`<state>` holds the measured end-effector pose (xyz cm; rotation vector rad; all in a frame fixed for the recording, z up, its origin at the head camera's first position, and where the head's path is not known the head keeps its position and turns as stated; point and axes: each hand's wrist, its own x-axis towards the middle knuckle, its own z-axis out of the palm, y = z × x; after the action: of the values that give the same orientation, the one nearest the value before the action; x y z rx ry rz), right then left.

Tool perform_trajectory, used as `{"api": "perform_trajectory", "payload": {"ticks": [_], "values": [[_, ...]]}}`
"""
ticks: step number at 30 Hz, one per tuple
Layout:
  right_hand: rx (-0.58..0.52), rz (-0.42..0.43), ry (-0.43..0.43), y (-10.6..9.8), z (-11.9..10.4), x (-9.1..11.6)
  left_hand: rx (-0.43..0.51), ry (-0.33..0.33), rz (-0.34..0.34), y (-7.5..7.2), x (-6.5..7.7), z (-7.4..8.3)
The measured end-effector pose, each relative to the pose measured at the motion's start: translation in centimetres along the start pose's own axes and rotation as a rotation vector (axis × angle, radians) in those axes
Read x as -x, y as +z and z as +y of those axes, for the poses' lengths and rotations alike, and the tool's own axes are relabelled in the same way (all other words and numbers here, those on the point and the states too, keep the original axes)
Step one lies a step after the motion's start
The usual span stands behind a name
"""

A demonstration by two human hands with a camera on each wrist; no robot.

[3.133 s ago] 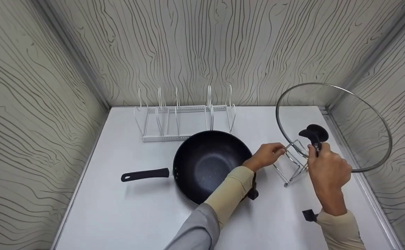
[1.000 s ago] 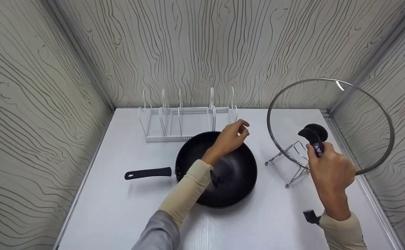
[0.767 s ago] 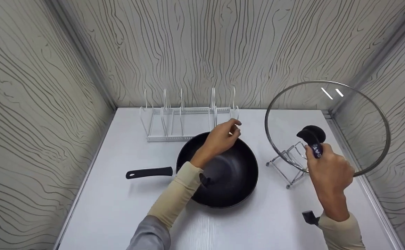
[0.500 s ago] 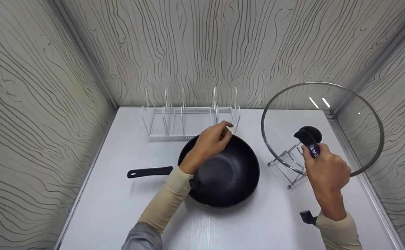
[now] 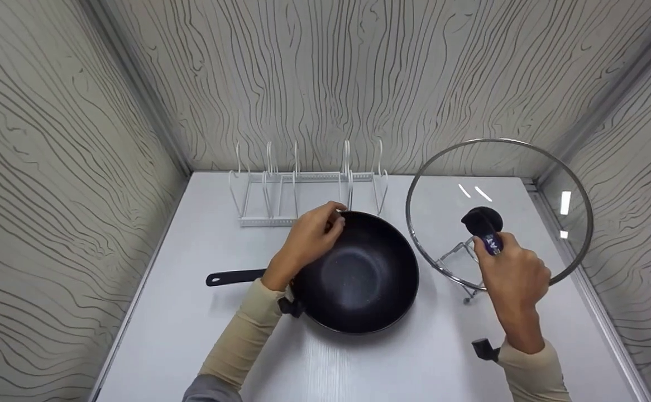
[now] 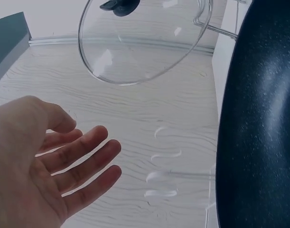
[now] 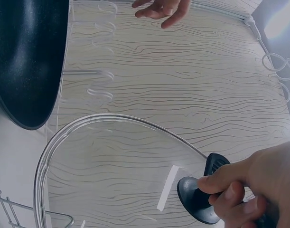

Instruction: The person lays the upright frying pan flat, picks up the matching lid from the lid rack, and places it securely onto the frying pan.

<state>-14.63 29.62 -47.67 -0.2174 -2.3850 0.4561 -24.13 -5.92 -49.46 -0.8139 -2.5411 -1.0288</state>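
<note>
My right hand [image 5: 515, 279] grips the black handle [image 7: 201, 192] of a large round glass lid [image 5: 443, 184] with a metal rim. The lid is raised above the table, its lower rim overlapping a small chrome wire stand [image 5: 467, 300] in the head view. A black wok [image 5: 359, 279] sits mid-table, its long handle [image 5: 236, 277] pointing left. Over the wok's upper left rim hovers my left hand [image 5: 311, 234], holding nothing. Its fingers are loosely bent and spread in the left wrist view, apart from the wok.
A white wire rack [image 5: 269, 222] with upright loops stands behind the wok, near the back wall. The white table [image 5: 180, 335] has wood-patterned panels [image 5: 325, 84] on its back and sides. A small black camera [image 5: 484, 350] projects from my right cuff.
My left hand has left the chrome stand and moved left across the wok. My right hand has carried the lid slightly left, and the lid has tilted lower.
</note>
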Motion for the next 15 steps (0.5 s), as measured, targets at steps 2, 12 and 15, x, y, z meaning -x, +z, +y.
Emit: {"api": "perform_trajectory", "payload": {"ticks": [2, 12, 15], "values": [[0.000, -0.010, 0.004, 0.1, -0.1, 0.1, 0.003, -0.016, -0.002, -0.4, 0.5, -0.6], [-0.001, -0.039, 0.002, 0.4, -0.2, 0.2, -0.030, -0.120, -0.023, -2.3, 3.9, -4.4], [-0.002, -0.039, -0.007, 0.4, -0.2, 0.1, -0.032, -0.190, -0.067, -2.9, 4.9, -5.8]]}}
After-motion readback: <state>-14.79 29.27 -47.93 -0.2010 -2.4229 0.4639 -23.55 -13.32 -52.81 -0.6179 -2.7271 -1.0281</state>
